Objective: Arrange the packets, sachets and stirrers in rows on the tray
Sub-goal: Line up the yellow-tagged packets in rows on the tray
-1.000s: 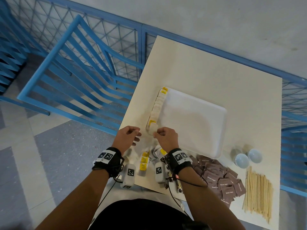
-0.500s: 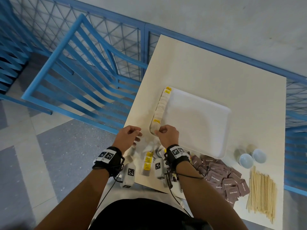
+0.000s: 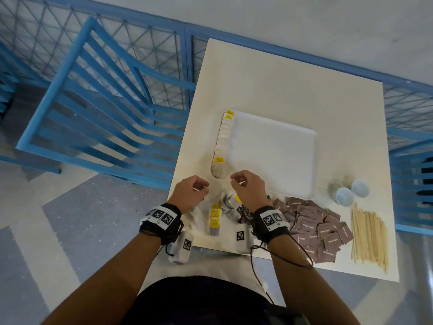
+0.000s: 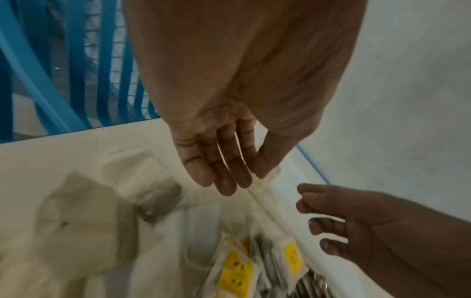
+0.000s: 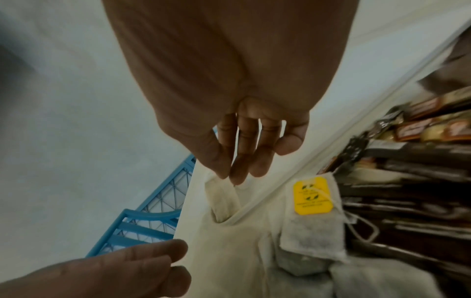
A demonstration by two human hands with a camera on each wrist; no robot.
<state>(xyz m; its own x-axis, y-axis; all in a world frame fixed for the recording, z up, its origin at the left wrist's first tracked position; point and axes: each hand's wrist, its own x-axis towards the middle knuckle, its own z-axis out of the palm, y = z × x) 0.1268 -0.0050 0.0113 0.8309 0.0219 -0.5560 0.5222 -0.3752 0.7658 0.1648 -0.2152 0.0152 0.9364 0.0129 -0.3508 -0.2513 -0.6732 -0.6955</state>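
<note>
A white tray (image 3: 276, 156) lies mid-table with a row of tea bags (image 3: 223, 134) along its left edge. The nearest bag (image 3: 219, 171) leans in the tray's near left corner. My right hand (image 3: 236, 181) hovers just right of it, fingers loosely curled and empty; in the right wrist view its fingertips (image 5: 229, 177) hang over that bag's top corner (image 5: 221, 197). My left hand (image 3: 201, 187) is beside it over the table edge, relaxed and holding nothing (image 4: 229, 177). Loose yellow-tagged tea bags (image 3: 215, 219) lie under my wrists. Brown sugar sachets (image 3: 314, 224) and wooden stirrers (image 3: 367, 235) lie to the right.
Two small pale cups (image 3: 344, 195) stand between the tray and the stirrers. The cream table (image 3: 269, 78) has bare room beyond the tray. A blue slatted chair (image 3: 93, 102) and blue mesh railing border the table's left and far sides.
My right hand has let go of the nearest tea bag and drawn back a little; the bag stays leaning in the tray corner. The left hand has barely moved.
</note>
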